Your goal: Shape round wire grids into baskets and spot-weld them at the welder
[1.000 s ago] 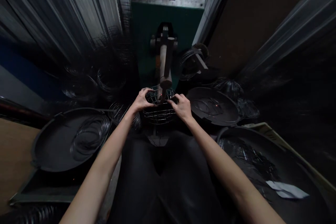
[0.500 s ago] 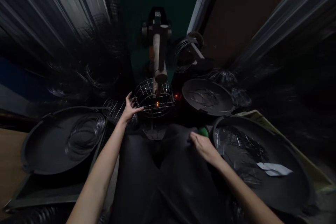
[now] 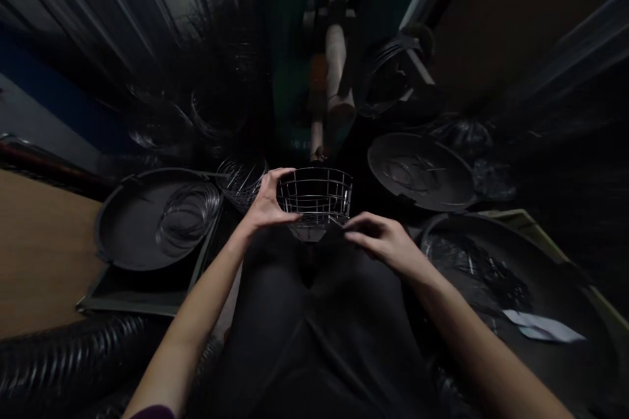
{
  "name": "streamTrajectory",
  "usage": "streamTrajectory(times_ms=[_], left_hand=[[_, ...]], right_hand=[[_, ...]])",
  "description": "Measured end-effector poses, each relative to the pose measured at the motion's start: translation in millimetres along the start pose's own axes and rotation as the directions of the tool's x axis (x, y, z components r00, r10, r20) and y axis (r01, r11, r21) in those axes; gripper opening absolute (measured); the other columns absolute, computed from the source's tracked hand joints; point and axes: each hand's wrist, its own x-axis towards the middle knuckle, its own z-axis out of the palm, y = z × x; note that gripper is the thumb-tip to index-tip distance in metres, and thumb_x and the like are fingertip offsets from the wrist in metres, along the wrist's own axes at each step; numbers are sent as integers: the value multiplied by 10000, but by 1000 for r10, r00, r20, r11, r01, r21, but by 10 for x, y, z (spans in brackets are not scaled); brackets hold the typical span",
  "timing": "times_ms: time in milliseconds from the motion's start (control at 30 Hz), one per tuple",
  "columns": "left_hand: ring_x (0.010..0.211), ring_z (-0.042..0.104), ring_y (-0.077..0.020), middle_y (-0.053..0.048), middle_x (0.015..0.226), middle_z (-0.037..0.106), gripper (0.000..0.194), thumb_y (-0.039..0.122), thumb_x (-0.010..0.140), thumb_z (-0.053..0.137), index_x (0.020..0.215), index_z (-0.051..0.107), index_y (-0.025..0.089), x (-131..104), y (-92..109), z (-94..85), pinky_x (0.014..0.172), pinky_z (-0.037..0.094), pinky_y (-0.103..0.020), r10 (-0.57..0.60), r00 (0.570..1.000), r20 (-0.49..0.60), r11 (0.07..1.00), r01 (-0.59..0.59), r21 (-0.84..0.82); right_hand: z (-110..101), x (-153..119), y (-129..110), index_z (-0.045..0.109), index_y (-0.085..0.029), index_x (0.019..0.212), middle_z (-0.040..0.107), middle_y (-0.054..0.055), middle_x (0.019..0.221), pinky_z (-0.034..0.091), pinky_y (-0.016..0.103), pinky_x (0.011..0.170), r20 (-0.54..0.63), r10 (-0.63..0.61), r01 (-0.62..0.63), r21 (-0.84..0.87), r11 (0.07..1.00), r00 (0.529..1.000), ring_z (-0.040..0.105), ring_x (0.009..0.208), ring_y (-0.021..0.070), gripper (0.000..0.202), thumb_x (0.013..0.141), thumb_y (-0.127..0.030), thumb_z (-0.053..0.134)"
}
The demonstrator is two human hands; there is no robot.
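A small round wire basket (image 3: 314,193) of shiny metal rods is held in front of the machine, just above my dark-clothed lap. My left hand (image 3: 268,203) grips its left side, with fingers over the upper edge and thumb along the lower edge. At its lower right corner is my right hand (image 3: 376,236), thumb and fingertips pinched together. A short thin wire (image 3: 337,220) runs from those fingertips towards the basket; whether it touches the rods I cannot tell.
Ahead stands a green machine with a thick round arm (image 3: 338,72). A dark tray (image 3: 128,229) with coiled wire lies left. On the right are a round tray (image 3: 457,170) with wire and a larger tray (image 3: 555,288) with short wires and white paper. A ribbed black hose (image 3: 73,353) lies lower left.
The basket has come away from the machine's arm towards me in my left hand. My right hand has moved up to the basket's right side. Orange glowing spots are gone; the view shifted.
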Motion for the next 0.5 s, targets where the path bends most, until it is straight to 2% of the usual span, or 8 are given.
streamTrajectory(times_ms=[33, 67, 133, 200, 300, 400, 500], left_hand=[[1236, 422, -291, -103, 1283, 439, 859, 364, 549, 823, 1291, 404, 255, 34, 77, 8, 1072, 368, -479, 1, 999, 42, 998, -3, 58], [1238, 407, -302, -101, 1281, 434, 802, 353, 548, 821, 1255, 455, 257, 67, 139, 20, 1064, 370, -488, -3, 997, 79, 994, -5, 106], [1243, 385, -318, -98, 1291, 410, 692, 332, 544, 819, 1172, 537, 262, 118, 219, 54, 1056, 370, -500, -1, 993, 119, 986, -19, 166], [1248, 373, -326, -96, 1302, 393, 607, 322, 547, 816, 1104, 580, 261, 147, 252, 96, 1056, 366, -512, 13, 993, 121, 980, -37, 193], [1250, 375, -333, -108, 1289, 394, 583, 364, 554, 822, 1079, 596, 246, 178, 261, 149, 1054, 369, -524, 18, 994, 105, 982, -37, 186], [1246, 384, -336, -122, 1270, 399, 608, 364, 549, 830, 1093, 597, 226, 220, 268, 175, 1058, 369, -525, -3, 995, 99, 987, -12, 158], [1244, 383, -335, -115, 1266, 397, 599, 328, 555, 820, 1101, 595, 226, 266, 275, 190, 1063, 366, -524, -40, 996, 82, 989, 27, 144]], right_hand=[[32, 142, -102, 701, -182, 863, 688, 29, 827, 509, 273, 693, 84, -4, 6, -21, 1000, 996, 640, 775, 185, 251, 793, -422, 677], [63, 271, -163, 705, -180, 826, 688, 19, 799, 498, 265, 691, 111, -11, 18, -64, 998, 994, 640, 761, 178, 217, 803, -393, 673], [114, 468, -190, 713, -186, 828, 692, 3, 786, 479, 251, 707, 55, -70, 79, -204, 976, 996, 641, 753, 161, 131, 824, -310, 669], [156, 559, -154, 716, -189, 850, 694, 9, 805, 469, 239, 722, -11, -192, 171, -402, 899, 981, 645, 759, 150, 77, 841, -249, 667], [209, 530, -108, 704, -177, 1015, 700, 60, 914, 488, 252, 706, 82, -297, 276, -658, 701, 951, 662, 790, 176, 186, 889, -294, 633], [237, 435, -118, 568, -138, 1291, 634, 131, 1190, 525, 299, 673, 174, -268, 289, -825, 486, 948, 673, 877, 240, 436, 921, -368, 577], [237, 394, -135, 428, -107, 1417, 481, 171, 1368, 538, 327, 580, 209, -192, 258, -922, 287, 959, 686, 825, 263, 512, 935, -262, 505]])
